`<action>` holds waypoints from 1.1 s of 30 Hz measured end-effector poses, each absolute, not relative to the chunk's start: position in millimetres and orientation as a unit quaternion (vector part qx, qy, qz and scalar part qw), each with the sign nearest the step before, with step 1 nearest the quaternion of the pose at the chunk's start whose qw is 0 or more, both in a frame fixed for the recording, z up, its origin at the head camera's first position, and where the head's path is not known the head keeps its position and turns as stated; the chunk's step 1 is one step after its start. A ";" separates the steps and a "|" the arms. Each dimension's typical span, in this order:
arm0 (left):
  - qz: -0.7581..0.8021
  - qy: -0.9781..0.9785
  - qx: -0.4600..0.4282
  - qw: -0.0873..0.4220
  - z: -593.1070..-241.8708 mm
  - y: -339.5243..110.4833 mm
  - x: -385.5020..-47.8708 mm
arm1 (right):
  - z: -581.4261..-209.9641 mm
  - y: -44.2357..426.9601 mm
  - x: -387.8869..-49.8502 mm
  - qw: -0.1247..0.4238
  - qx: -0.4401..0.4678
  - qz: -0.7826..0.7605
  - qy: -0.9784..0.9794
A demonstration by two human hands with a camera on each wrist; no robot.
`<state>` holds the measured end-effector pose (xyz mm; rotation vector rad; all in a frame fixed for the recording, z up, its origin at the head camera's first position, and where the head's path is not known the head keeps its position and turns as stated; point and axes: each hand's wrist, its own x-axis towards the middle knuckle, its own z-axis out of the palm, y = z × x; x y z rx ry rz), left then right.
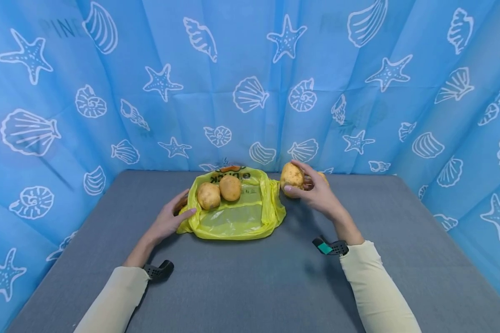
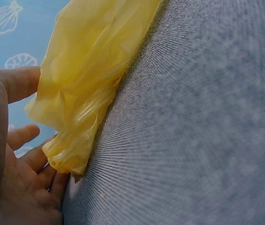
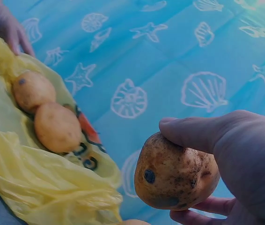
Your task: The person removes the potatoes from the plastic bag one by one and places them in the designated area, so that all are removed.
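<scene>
A yellow plastic bag [image 1: 231,231] lies spread open with two potatoes inside, one [image 1: 209,195] left of the other [image 1: 230,188]. At its left edge, my left hand [image 1: 168,219] touches the plastic; in the left wrist view the thumb meets the bag [image 2: 85,89] and the other fingers of the hand [image 2: 25,183] lie loosely spread beside it. Just right of the bag, my right hand [image 1: 318,193] holds a potato [image 1: 292,178] between thumb and fingers. The right wrist view shows dark marks on this potato [image 3: 170,176].
Partly hidden behind my right hand is another potato [image 1: 325,177]. A potato's edge [image 3: 135,222] shows at the bottom of the right wrist view. The grey tabletop [image 1: 250,282] ends against a blue curtain [image 1: 221,69] with white shells and starfish.
</scene>
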<state>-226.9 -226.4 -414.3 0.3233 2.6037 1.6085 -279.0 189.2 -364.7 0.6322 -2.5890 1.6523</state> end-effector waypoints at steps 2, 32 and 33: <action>0.527 0.844 0.101 0.032 -416.3 -226.5 -228.5 | -362.5 195.1 -280.5 0.012 0.193 0.529 -0.826; 0.530 0.842 0.096 0.027 -423.5 -228.0 -232.8 | -377.2 283.5 -290.1 0.092 0.025 0.582 -0.807; 0.530 0.842 0.098 0.027 -420.3 -226.8 -230.6 | -378.7 285.4 -290.5 0.094 0.021 0.580 -0.809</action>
